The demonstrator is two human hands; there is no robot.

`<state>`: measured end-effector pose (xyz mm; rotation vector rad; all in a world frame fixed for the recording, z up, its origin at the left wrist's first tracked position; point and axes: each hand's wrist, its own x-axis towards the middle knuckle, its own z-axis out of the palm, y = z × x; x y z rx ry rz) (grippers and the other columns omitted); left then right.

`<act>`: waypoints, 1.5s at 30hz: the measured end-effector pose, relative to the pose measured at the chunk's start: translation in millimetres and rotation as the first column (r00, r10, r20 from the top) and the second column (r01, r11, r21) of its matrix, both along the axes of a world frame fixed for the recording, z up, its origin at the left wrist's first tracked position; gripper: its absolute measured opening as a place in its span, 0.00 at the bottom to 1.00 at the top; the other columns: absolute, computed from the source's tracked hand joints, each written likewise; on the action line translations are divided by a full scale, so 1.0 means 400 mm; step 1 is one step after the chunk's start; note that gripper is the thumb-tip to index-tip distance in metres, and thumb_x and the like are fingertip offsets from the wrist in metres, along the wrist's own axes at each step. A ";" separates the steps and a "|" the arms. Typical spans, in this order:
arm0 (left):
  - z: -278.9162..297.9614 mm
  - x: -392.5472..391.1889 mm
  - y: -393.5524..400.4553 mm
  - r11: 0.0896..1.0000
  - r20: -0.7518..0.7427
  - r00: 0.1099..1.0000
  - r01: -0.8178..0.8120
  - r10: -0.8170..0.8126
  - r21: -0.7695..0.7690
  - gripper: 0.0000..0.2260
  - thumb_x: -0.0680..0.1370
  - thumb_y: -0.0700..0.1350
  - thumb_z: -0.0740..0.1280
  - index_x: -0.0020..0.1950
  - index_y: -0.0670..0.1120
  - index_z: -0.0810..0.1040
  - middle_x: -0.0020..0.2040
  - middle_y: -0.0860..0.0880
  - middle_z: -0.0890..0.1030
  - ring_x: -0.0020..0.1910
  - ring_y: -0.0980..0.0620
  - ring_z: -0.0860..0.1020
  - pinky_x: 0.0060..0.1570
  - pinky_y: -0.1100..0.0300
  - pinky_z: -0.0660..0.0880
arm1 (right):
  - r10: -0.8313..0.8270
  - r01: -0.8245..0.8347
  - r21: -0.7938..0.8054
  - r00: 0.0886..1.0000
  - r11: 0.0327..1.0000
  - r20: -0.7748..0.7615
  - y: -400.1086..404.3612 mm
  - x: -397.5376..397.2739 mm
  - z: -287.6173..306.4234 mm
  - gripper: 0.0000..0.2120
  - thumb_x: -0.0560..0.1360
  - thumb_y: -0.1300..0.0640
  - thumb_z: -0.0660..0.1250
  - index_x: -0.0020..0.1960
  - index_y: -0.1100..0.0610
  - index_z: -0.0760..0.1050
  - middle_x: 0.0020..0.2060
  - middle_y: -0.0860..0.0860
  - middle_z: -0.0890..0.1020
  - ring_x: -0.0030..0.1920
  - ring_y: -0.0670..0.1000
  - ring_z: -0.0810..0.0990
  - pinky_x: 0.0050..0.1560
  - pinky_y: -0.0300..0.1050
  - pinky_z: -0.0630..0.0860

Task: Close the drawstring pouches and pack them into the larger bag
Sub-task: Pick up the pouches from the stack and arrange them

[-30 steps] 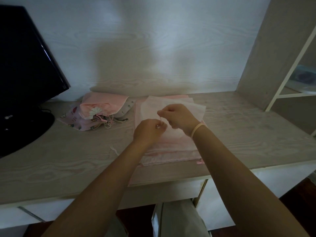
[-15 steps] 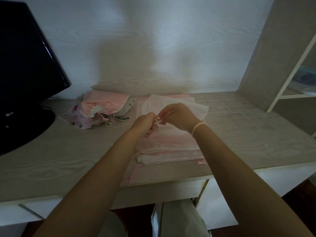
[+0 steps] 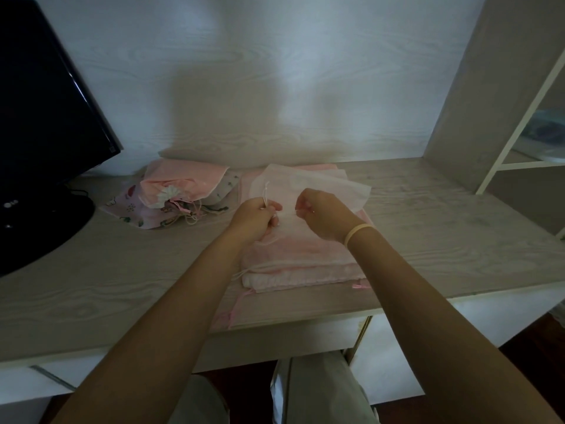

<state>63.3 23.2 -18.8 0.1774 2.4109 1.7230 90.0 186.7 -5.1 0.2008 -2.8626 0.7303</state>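
Observation:
A thin white translucent pouch (image 3: 324, 186) is lifted over the middle of the desk. My left hand (image 3: 255, 218) grips its white drawstring (image 3: 266, 192), which sticks up from my fist. My right hand (image 3: 324, 214) pinches the other end of the string at the pouch's mouth. Beneath them lies a stack of flat pink pouches (image 3: 301, 261) with pink cords trailing toward the front edge. A pile of pink and patterned pouches (image 3: 180, 194) with gathered mouths sits to the left.
A black monitor (image 3: 46, 117) on its round base stands at the far left of the wooden desk (image 3: 443, 228). A shelf unit (image 3: 519, 133) rises at the right. The wall is close behind the pouches.
My hands were close together at the pouch's mouth; they have now drawn apart, the left going left with the drawstring, the right staying at the pouch.

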 end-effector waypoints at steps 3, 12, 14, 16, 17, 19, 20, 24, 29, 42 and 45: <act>-0.008 0.003 0.011 0.999 -0.086 0.996 -0.019 0.016 -0.042 0.09 0.81 0.38 0.57 0.58 0.44 0.73 0.35 0.47 0.77 0.29 0.53 0.71 0.28 0.64 0.67 | 0.033 -0.027 -0.164 0.999 0.986 0.034 -0.010 0.002 0.006 0.08 0.75 0.57 0.67 0.52 0.56 0.71 0.48 0.53 0.82 0.48 0.53 0.80 0.51 0.47 0.77; -0.028 0.004 0.005 0.998 -0.227 0.974 0.014 -0.028 -0.066 0.06 0.82 0.40 0.59 0.57 0.47 0.70 0.35 0.46 0.80 0.34 0.51 0.76 0.39 0.57 0.72 | 0.004 0.012 -0.362 0.999 0.932 0.043 -0.059 -0.004 -0.010 0.12 0.70 0.60 0.74 0.46 0.56 0.71 0.38 0.53 0.83 0.41 0.52 0.80 0.46 0.45 0.76; -0.031 0.007 0.002 0.998 -0.225 0.974 0.006 -0.021 -0.066 0.05 0.81 0.40 0.60 0.57 0.48 0.70 0.34 0.48 0.80 0.35 0.51 0.77 0.39 0.56 0.73 | -0.024 0.035 -0.323 0.999 0.946 0.036 -0.061 -0.004 -0.010 0.10 0.69 0.60 0.74 0.43 0.55 0.72 0.37 0.52 0.81 0.39 0.51 0.78 0.43 0.43 0.75; -0.033 0.010 0.002 0.998 -0.210 0.978 -0.010 -0.001 -0.054 0.05 0.81 0.41 0.61 0.56 0.47 0.69 0.33 0.49 0.81 0.35 0.53 0.78 0.39 0.57 0.73 | -0.045 0.050 -0.301 0.999 0.952 0.022 -0.063 -0.003 -0.008 0.10 0.68 0.60 0.74 0.41 0.54 0.73 0.34 0.49 0.78 0.35 0.47 0.76 0.38 0.38 0.72; -0.032 0.011 0.003 0.999 -0.205 0.979 -0.025 0.016 -0.043 0.06 0.80 0.42 0.63 0.56 0.47 0.69 0.33 0.50 0.81 0.35 0.53 0.79 0.38 0.59 0.73 | -0.056 0.058 -0.295 0.998 0.954 0.016 -0.063 -0.001 -0.006 0.10 0.68 0.60 0.75 0.40 0.54 0.73 0.32 0.47 0.77 0.33 0.45 0.74 0.36 0.36 0.70; -0.029 0.012 0.004 0.997 -0.200 0.977 -0.073 0.069 -0.017 0.08 0.79 0.44 0.66 0.56 0.47 0.69 0.34 0.51 0.83 0.36 0.54 0.80 0.37 0.61 0.72 | -0.069 0.067 -0.299 0.998 0.952 0.005 -0.063 0.003 -0.005 0.09 0.68 0.61 0.75 0.39 0.55 0.74 0.30 0.46 0.76 0.32 0.42 0.73 0.34 0.34 0.68; -0.027 0.013 0.005 0.994 -0.200 0.975 -0.105 0.101 -0.008 0.09 0.78 0.45 0.68 0.55 0.47 0.70 0.34 0.51 0.83 0.36 0.55 0.80 0.36 0.62 0.71 | -0.075 0.071 -0.312 0.997 0.947 -0.002 -0.063 0.004 -0.006 0.09 0.68 0.61 0.75 0.39 0.55 0.74 0.30 0.45 0.77 0.32 0.41 0.74 0.34 0.34 0.68; -0.021 0.010 0.001 0.982 -0.197 0.963 -0.187 0.183 -0.004 0.08 0.74 0.47 0.71 0.48 0.46 0.76 0.39 0.51 0.84 0.40 0.54 0.81 0.36 0.62 0.71 | -0.110 0.091 -0.317 0.993 0.944 -0.044 -0.068 0.008 -0.007 0.07 0.68 0.59 0.75 0.40 0.56 0.77 0.30 0.44 0.78 0.32 0.40 0.75 0.33 0.25 0.69; -0.014 0.016 -0.016 0.994 -0.156 0.982 -0.106 0.103 -0.009 0.09 0.70 0.44 0.75 0.47 0.49 0.79 0.43 0.50 0.83 0.41 0.54 0.81 0.38 0.64 0.73 | -0.124 0.102 -0.263 0.990 0.960 -0.071 -0.067 0.005 -0.014 0.05 0.70 0.58 0.75 0.44 0.56 0.80 0.36 0.46 0.80 0.37 0.44 0.77 0.36 0.23 0.68; -0.020 0.028 -0.005 0.974 -0.365 0.929 -0.142 0.068 -0.179 0.08 0.72 0.40 0.74 0.42 0.51 0.78 0.39 0.55 0.80 0.39 0.58 0.78 0.35 0.66 0.70 | -0.016 0.021 0.175 0.999 0.984 -0.028 -0.081 0.010 0.013 0.11 0.78 0.60 0.62 0.56 0.58 0.82 0.52 0.56 0.84 0.54 0.55 0.80 0.58 0.46 0.74; -0.025 0.028 -0.004 0.971 -0.397 0.917 -0.130 0.041 -0.201 0.07 0.72 0.40 0.73 0.42 0.50 0.78 0.37 0.56 0.79 0.37 0.60 0.76 0.34 0.68 0.69 | -0.023 0.023 0.163 1.000 0.986 0.001 -0.076 0.012 0.025 0.12 0.79 0.62 0.61 0.55 0.60 0.82 0.52 0.57 0.83 0.53 0.55 0.80 0.57 0.46 0.75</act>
